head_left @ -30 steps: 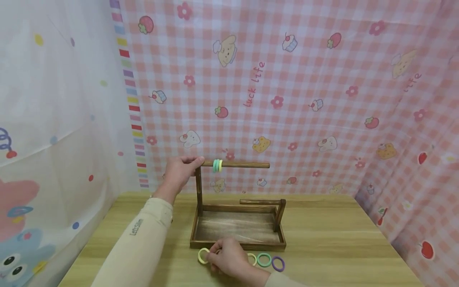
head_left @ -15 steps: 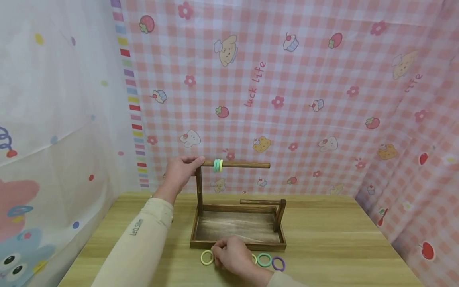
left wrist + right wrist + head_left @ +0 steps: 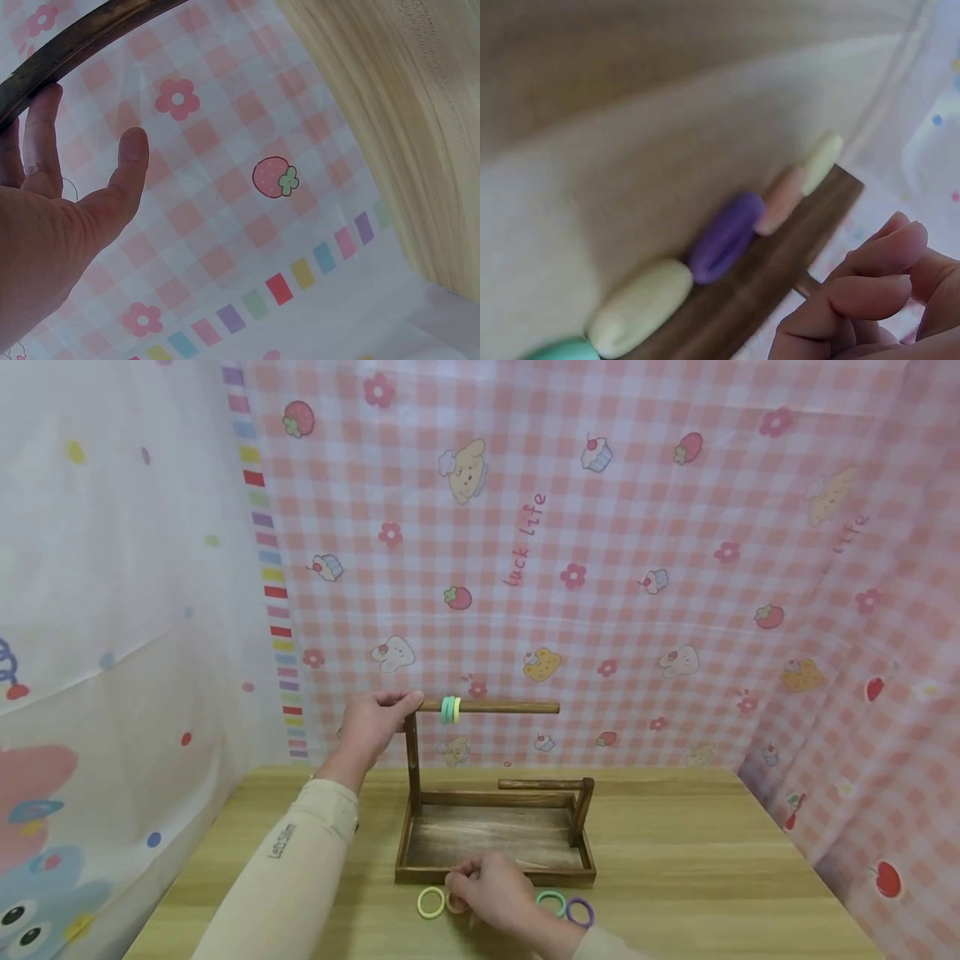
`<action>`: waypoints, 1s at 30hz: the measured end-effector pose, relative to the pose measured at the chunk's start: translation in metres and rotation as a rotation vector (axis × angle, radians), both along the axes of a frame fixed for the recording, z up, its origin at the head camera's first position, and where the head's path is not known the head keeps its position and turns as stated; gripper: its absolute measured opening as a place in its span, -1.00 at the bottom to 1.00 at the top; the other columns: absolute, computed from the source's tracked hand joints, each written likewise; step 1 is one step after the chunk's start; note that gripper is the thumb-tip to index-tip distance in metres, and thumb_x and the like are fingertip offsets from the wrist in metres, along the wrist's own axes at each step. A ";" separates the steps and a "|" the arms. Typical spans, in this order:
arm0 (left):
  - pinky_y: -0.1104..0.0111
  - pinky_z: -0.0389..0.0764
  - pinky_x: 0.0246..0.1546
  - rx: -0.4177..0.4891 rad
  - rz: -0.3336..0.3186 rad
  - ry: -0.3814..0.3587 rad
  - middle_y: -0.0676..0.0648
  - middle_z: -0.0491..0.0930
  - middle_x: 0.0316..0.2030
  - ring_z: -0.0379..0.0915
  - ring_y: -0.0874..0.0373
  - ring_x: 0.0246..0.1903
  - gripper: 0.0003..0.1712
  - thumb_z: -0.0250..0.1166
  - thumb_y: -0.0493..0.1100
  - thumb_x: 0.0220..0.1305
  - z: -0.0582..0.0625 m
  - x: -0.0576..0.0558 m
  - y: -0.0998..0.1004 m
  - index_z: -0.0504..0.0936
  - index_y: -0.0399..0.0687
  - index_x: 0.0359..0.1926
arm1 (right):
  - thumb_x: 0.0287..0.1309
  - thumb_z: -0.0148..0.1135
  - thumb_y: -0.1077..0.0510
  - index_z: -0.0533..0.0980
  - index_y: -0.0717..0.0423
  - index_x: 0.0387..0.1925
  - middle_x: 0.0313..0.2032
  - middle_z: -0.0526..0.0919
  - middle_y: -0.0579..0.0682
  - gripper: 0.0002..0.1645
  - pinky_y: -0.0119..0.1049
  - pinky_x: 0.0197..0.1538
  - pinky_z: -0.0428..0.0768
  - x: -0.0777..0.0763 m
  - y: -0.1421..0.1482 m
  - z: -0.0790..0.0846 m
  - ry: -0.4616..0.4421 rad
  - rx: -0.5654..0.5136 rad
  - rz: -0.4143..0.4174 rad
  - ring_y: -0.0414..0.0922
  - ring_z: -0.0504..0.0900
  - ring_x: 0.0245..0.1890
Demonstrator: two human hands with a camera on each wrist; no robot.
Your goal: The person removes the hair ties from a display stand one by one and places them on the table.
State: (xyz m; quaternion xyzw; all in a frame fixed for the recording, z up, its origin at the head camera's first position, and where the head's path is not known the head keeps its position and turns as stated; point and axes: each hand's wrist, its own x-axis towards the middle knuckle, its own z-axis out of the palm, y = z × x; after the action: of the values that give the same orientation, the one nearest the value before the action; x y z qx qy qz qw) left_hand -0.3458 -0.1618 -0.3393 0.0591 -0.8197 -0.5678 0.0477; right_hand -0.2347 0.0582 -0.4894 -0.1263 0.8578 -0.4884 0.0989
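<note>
My left hand (image 3: 377,720) touches the top left corner of a dark wooden rack (image 3: 495,877), with fingertips against the wood in the left wrist view. Two green rings (image 3: 447,710) and a yellow ring (image 3: 457,710) hang on its upper bar. My right hand (image 3: 495,889) hovers in front of the tray edge, fingers loosely curled, nothing visible between them. Below it a row of rings lies on the table: yellow (image 3: 431,902), orange (image 3: 781,201), purple (image 3: 726,238), yellow (image 3: 641,307), green (image 3: 551,903). Another purple ring (image 3: 580,912) ends the row at right.
A shorter bar (image 3: 536,784) sticks out leftward from the rack's right post (image 3: 582,814). The wood-grain table (image 3: 675,860) ends against a pink checked cloth (image 3: 615,527) behind, with a white printed cloth (image 3: 135,652) at left.
My right hand has let go of the leftmost yellow ring, which now lies flat, and has drawn off slightly to the right. The orange ring now shows beside it. My left hand stays put.
</note>
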 end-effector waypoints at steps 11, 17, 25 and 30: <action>-0.11 0.52 0.43 -0.003 0.001 0.011 -0.19 0.65 0.32 0.72 -0.15 0.18 -0.26 0.36 0.35 0.42 0.000 0.002 -0.002 0.64 -0.01 0.38 | 0.40 0.42 -0.01 0.72 0.20 0.03 -0.52 0.79 0.01 -0.62 -0.49 -0.66 0.35 -0.031 0.005 0.062 0.238 -0.076 -0.063 -0.26 0.56 -0.68; -0.11 0.54 0.42 -0.001 0.003 0.024 -0.21 0.65 0.32 0.73 -0.17 0.15 -0.28 0.37 0.32 0.43 0.000 0.003 -0.003 0.65 -0.05 0.37 | 0.34 0.48 -0.12 0.75 0.01 0.04 -0.50 0.82 -0.10 -0.61 -0.38 -0.61 0.44 -0.056 -0.007 0.093 0.445 -0.025 -0.272 -0.32 0.57 -0.66; -0.09 0.59 0.38 0.000 0.002 0.034 -0.21 0.65 0.31 0.74 -0.17 0.14 -0.29 0.37 0.30 0.45 -0.004 0.002 -0.005 0.65 -0.06 0.37 | 0.29 0.52 -0.19 0.76 -0.02 0.06 -0.34 0.89 -0.03 -0.54 -0.37 -0.61 0.51 -0.084 -0.030 0.096 0.546 0.041 -0.436 -0.17 0.80 -0.49; -0.09 0.58 0.38 0.003 0.001 0.029 -0.20 0.66 0.31 0.74 -0.16 0.15 -0.30 0.37 0.29 0.45 -0.003 0.001 -0.002 0.64 -0.05 0.38 | 0.30 0.51 -0.18 0.76 -0.01 0.07 -0.34 0.89 -0.06 -0.54 -0.35 -0.55 0.56 -0.094 -0.038 0.093 0.549 0.036 -0.489 -0.14 0.83 -0.45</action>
State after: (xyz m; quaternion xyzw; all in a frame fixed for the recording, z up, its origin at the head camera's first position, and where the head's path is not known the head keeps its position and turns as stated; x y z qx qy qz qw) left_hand -0.3443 -0.1642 -0.3419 0.0512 -0.8181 -0.5696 0.0596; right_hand -0.3282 0.0198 -0.3967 -0.0423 0.8656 -0.4304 -0.2524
